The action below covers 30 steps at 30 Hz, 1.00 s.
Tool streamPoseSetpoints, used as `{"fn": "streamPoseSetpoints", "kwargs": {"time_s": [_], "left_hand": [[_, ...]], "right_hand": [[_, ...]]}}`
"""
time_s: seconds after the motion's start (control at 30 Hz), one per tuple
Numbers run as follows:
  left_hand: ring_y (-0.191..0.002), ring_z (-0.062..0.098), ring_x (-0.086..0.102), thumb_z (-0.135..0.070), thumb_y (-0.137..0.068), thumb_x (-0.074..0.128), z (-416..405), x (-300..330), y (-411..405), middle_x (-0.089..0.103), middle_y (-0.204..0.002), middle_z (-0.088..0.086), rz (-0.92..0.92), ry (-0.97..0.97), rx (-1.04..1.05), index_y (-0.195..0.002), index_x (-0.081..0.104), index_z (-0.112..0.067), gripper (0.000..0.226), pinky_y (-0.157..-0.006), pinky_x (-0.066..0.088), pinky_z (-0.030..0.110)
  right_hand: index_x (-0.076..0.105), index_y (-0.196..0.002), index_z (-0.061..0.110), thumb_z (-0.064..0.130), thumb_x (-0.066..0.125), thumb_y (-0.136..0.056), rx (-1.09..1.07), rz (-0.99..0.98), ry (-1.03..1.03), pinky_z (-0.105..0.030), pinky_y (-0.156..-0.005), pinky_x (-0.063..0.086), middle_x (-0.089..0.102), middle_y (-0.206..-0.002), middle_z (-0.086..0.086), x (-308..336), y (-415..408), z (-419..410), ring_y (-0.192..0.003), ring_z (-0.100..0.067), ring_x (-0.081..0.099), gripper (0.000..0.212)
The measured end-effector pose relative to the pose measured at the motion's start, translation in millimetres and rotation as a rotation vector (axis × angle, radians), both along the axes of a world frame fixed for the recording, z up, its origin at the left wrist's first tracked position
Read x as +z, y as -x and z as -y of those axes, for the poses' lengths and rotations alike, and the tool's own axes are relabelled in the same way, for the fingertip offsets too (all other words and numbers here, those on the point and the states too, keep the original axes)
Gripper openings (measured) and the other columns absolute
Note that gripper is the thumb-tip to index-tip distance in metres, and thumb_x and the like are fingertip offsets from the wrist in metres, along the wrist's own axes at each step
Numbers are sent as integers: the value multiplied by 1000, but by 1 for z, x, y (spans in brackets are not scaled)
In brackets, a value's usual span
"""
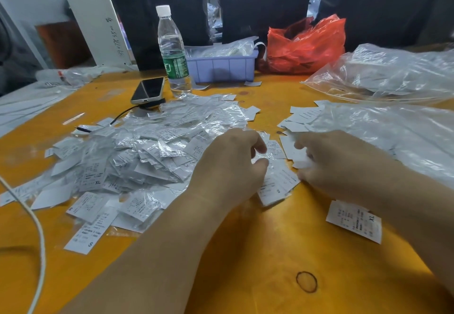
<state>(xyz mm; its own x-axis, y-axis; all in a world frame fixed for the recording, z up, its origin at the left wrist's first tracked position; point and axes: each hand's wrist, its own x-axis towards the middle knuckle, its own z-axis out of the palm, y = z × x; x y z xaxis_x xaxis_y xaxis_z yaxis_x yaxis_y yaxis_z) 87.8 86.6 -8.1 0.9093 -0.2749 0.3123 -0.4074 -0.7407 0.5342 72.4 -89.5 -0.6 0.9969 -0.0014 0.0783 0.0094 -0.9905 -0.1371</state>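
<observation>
A big heap of white size labels in clear plastic sleeves (137, 156) covers the left-middle of the orange table (258, 252). My left hand (231, 163) is at the heap's right edge, its fingers curled round a sleeved label (275, 176) marked S. Just to the right, my right hand (336, 163) pinches a small white label (303, 162) between its fingertips. A single XL label (355, 220) lies flat below my right forearm. Several loose labels (299, 117) lie beyond my right hand.
A water bottle (173, 50), a phone (148, 90) with a black cable, a purple bin (222, 64) and a red plastic bag (307, 43) stand at the back. Clear plastic bags (383, 77) fill the right side. A white cable (36, 227) runs along the left. A rubber band (306, 281) lies near the front.
</observation>
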Motion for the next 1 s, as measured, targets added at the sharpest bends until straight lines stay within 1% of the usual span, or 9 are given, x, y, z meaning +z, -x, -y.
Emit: {"fn": "streamPoseSetpoints", "kwargs": {"time_s": [0.13, 0.37, 0.47, 0.57, 0.67, 0.77, 0.83, 0.9, 1.0], "left_hand": [[-80, 5, 50, -29, -88, 66, 2, -1, 2, 55, -88, -13, -37, 16, -49, -96, 65, -31, 8, -67, 40, 23], [-76, 5, 49, -29, -89, 65, 4, -2, 2, 57, -88, -11, -52, 31, -74, -98, 66, -31, 9, -63, 38, 21], [-75, 3, 50, -30, -88, 65, 4, -3, 3, 57, -88, -12, -63, 39, -90, -99, 67, -30, 10, -64, 39, 22], [-75, 3, 50, -30, -88, 65, 4, -3, 4, 57, -89, -12, -72, 11, -107, -101, 66, -30, 13, -64, 40, 23], [-76, 3, 50, -29, -89, 65, 3, -3, 3, 56, -90, -12, -69, -17, -98, -104, 65, -30, 16, -64, 39, 22], [-75, 3, 52, -32, -89, 65, 3, -3, 1, 56, -88, -13, -74, 53, -70, -109, 63, -32, 20, -59, 37, 19], [-76, 3, 54, -38, -89, 65, 2, -1, -1, 58, -88, -13, -98, 145, -44, -115, 59, -32, 27, -58, 38, 18], [-80, 3, 56, -44, -89, 64, 1, 0, -4, 58, -92, -13, -132, 229, -16, -119, 54, -32, 34, -61, 40, 21], [-86, 4, 61, -44, -90, 63, 0, 2, -7, 65, -97, -10, -266, 405, -62, -115, 55, -31, 29, -69, 47, 24]], "right_hand": [[54, -128, 31, 31, 68, -87, 12, 40, -49, -40, -84, 54, 62, -117, 2, 3, 1, 1, -100, -21, 60, 43], [61, -119, 28, 17, 61, -88, 77, 140, -119, -40, -79, 54, 62, -97, 4, 1, -1, 0, -88, -18, 59, 32], [63, -115, 26, 14, 65, -86, 109, 210, -185, -35, -72, 52, 61, -83, 11, 1, -2, 1, -80, -12, 57, 31], [66, -111, 21, 10, 62, -86, 148, 295, -229, -31, -66, 48, 63, -80, 10, 0, -3, 1, -74, -8, 56, 27], [71, -105, 15, 6, 61, -86, 190, 418, -303, -29, -65, 50, 65, -80, 6, 1, -2, -1, -69, -7, 56, 23], [73, -94, 20, 1, 61, -84, 205, 452, -561, -14, -53, 45, 66, -77, 8, 3, -2, -2, -61, -9, 58, 24], [73, -90, 21, -4, 57, -84, 211, 359, -804, -20, -54, 51, 68, -78, 3, 5, -3, -3, -59, -13, 61, 30], [72, -90, 16, -10, 52, -86, 209, 231, -1053, -26, -56, 55, 69, -80, -5, 7, -5, -4, -58, -18, 61, 32], [69, -91, 6, -15, 48, -88, 182, 103, -1311, -27, -54, 55, 67, -80, -14, 8, -6, -5, -55, -18, 60, 29]]}}
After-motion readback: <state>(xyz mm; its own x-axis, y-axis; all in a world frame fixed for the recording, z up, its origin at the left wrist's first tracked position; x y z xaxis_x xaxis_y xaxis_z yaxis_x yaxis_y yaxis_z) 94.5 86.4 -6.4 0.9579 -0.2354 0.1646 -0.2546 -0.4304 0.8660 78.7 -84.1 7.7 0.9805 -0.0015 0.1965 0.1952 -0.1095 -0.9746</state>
